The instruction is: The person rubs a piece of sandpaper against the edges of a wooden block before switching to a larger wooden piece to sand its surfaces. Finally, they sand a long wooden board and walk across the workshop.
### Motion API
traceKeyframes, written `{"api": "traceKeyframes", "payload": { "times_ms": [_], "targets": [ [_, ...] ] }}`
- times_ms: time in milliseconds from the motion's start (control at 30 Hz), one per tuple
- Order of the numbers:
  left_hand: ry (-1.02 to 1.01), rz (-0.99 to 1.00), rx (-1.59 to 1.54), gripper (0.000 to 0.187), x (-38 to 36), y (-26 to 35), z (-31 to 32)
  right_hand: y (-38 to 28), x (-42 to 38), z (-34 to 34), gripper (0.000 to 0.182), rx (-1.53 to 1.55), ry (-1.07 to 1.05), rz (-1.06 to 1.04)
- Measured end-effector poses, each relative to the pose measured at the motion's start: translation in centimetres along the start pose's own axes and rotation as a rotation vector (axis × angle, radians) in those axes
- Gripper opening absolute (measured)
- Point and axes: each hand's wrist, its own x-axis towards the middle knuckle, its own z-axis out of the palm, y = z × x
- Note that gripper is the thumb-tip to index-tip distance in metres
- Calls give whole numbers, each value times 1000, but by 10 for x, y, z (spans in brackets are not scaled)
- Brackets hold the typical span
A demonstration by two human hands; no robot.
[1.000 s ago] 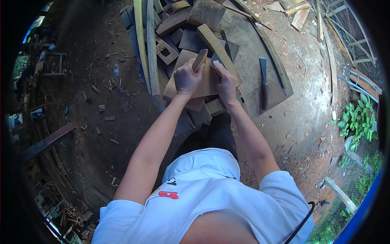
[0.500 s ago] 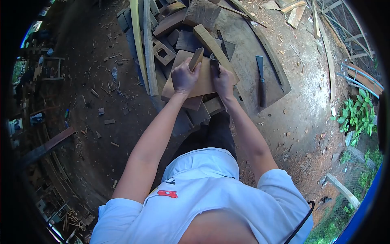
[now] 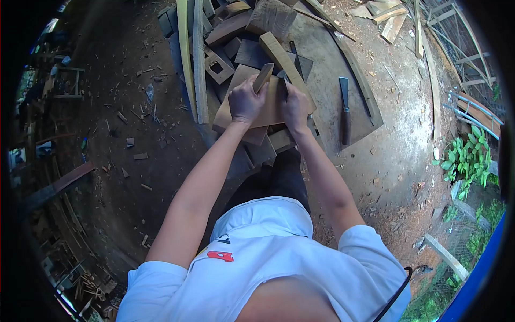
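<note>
Over the last half second, the thin dark piece [image 3: 282,79] at the right hand [image 3: 294,110] has turned and now shows narrower; the left hand [image 3: 245,103] has hardly shifted.

Nearest is the white short-sleeved shirt [image 3: 263,228]. At 12 o'clock from it, a flat tan wooden board [image 3: 272,110] lies over mixed offcuts. On its 9 o'clock side, the left hand is curled closed around a slim brown wooden piece [image 3: 263,77], its end pointing to 1 o'clock. At 3 o'clock, the right fist closes on the dark piece, too small to identify. Whether either hand presses the board, I cannot tell.

Farther out from the board, well apart at 3 o'clock, lies a steel-bladed chisel with a dark handle [image 3: 345,126]; at 10 o'clock, a brown wooden block with a square hole [image 3: 225,73]; at 12 o'clock, a thick grey-brown wooden block [image 3: 271,17].
</note>
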Motion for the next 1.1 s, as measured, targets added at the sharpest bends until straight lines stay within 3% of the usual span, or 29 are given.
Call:
{"api": "traceKeyframes", "payload": {
  "times_ms": [67, 233, 300, 533, 633, 833, 967, 1033, 1100],
  "targets": [
    [-20, 18, -20, 30, -3, 1, 2, 5, 15, 5, 36, 16, -66, 150],
    [14, 5, -19, 29, -2, -1, 4, 4, -64, -24, 36, 22, -28, 85],
    [16, -9, -40, 31, -3, 0, 2, -4, -94, -38, 36, 151, 12, 154],
    [23, -7, -41, 27, -2, 1, 2, 13, 0, 3, 38, -34, -57, 60],
    [11, -3, -11, 27, -2, 2, 2, 15, -7, 8, 39, 5, -3, 54],
    [28, -14, -37, 25, -4, 0, 3, -1, -109, -35, 37, 54, 40, 64],
    [56, -7, -69, 24, 0, 0, 3, 5, -74, -19, 38, 47, 87, -17],
    [4, -30, -37, 23, -3, 0, 3, 12, -40, -6, 36, 7, -13, 113],
    [8, -28, -38, 23, -8, 3, 1, 17, -34, 4, 35, 41, 0, 116]
  ]
}}
